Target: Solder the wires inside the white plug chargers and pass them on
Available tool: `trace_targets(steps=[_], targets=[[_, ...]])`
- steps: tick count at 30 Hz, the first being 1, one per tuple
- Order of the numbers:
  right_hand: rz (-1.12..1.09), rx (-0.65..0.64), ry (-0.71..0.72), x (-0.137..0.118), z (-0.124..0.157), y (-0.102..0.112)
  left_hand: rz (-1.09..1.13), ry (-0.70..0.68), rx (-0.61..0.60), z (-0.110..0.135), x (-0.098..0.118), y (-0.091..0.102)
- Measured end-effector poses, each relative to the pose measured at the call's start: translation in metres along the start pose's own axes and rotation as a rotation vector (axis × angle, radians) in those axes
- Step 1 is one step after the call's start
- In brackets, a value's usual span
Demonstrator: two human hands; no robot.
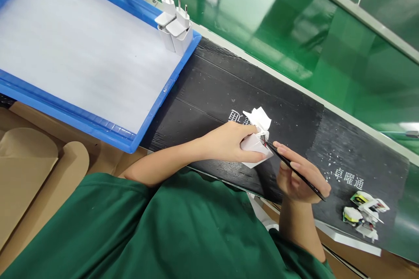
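Observation:
My left hand (231, 141) is closed around a white charger housing (253, 157), thumb and fingers on its opposite sides. The housing's white lid part (261, 117) stands tilted off its open end, and small red wires show in the gap. In my right hand (299, 174) is a pair of black tweezers (294, 172), gripped like a pen. Their tips reach into the housing's opening; what they touch there is too small to make out.
A blue tray (163, 91) with a white base stands to the left. Two white chargers with plug pins (178, 26) stand in its corner. Loose circuit boards and white parts (365, 216) lie at the right on the black mat (294, 109). A green panel (262, 22) runs behind; cardboard (39, 174) is lower left.

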State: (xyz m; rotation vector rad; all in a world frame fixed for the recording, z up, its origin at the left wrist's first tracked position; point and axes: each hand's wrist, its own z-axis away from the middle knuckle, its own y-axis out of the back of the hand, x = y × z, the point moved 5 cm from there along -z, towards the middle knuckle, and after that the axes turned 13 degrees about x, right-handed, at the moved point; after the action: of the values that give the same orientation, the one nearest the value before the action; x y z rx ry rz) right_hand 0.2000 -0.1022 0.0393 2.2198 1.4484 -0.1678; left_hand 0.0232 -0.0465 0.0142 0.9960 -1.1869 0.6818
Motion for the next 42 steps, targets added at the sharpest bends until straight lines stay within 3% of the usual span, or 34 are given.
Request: trace_targets(steps=[11, 23, 30, 42], targets=[[-0.018, -0.236, 0.090, -0.003, -0.010, 0.006, -0.023, -0.002, -0.005, 0.000, -0.001, -0.001], [-0.013, -0.203, 0.090, -0.002, -0.007, 0.003, 0.017, 0.013, 0.028, 0.000, 0.001, 0.002], [0.133, -0.148, 0.051, 0.001, -0.001, 0.006, 0.010, -0.012, 0.013, 0.001, 0.001, -0.001], [0.112, -0.119, 0.009, 0.001, 0.004, 0.006, -0.014, -0.005, 0.020, 0.001, 0.001, 0.000]])
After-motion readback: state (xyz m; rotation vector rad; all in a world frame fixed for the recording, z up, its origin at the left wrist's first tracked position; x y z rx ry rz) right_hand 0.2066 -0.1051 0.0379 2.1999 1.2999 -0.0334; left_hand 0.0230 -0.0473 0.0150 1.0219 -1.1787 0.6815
